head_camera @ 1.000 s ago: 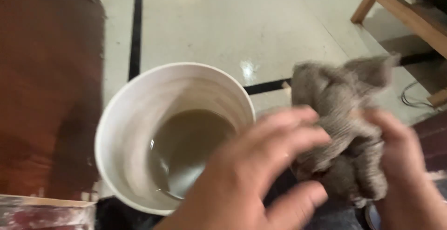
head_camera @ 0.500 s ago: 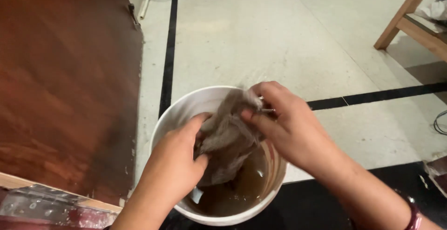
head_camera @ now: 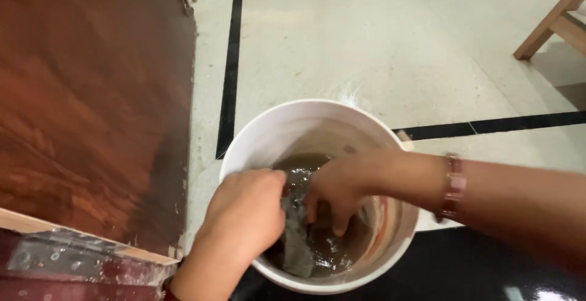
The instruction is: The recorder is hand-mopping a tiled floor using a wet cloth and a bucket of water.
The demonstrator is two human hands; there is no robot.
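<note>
A grey cloth (head_camera: pixel 296 240) is gripped by the left hand (head_camera: pixel 244 209) and pressed by the right hand (head_camera: pixel 336 185), fingers curled on it; it is sunk in murky water inside a white bucket (head_camera: pixel 274 130); the bucket is set on pale floor (head_camera: pixel 366 45), beside a dark wooden panel (head_camera: pixel 85 93).

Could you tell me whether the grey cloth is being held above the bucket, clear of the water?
No, both hands press the grey cloth down into the murky water inside the white bucket.

The left hand (head_camera: pixel 244 206) reached in from the near edge, knuckles up, fingers (head_camera: pixel 278 182) curled downward. The right hand (head_camera: pixel 339 185) came from the right, forearm level, wrist banded, fingers bent downward just beside the left.
</note>
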